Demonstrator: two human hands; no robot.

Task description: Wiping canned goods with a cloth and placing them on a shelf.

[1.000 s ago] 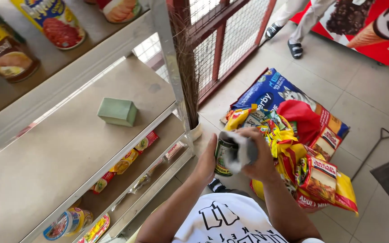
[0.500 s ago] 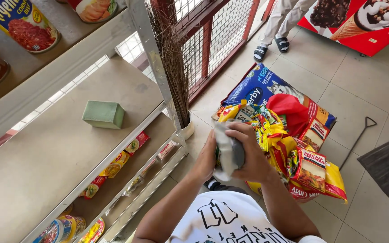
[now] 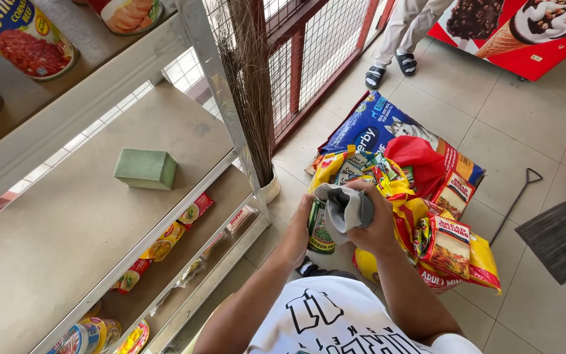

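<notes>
The person is standing by the metal shelf (image 3: 67, 262), holding a green can (image 3: 320, 229) low over the tiled floor. The left hand (image 3: 301, 223) is wrapping its fingers around the can's side, while the right hand (image 3: 371, 223) is pressing a grey cloth (image 3: 348, 206) onto its top, fingers clamped on the cloth. Just beyond the hands, bags of packaged food (image 3: 427, 216) are lying on the floor. A green block (image 3: 145, 168) is sitting near the shelf's front edge.
</notes>
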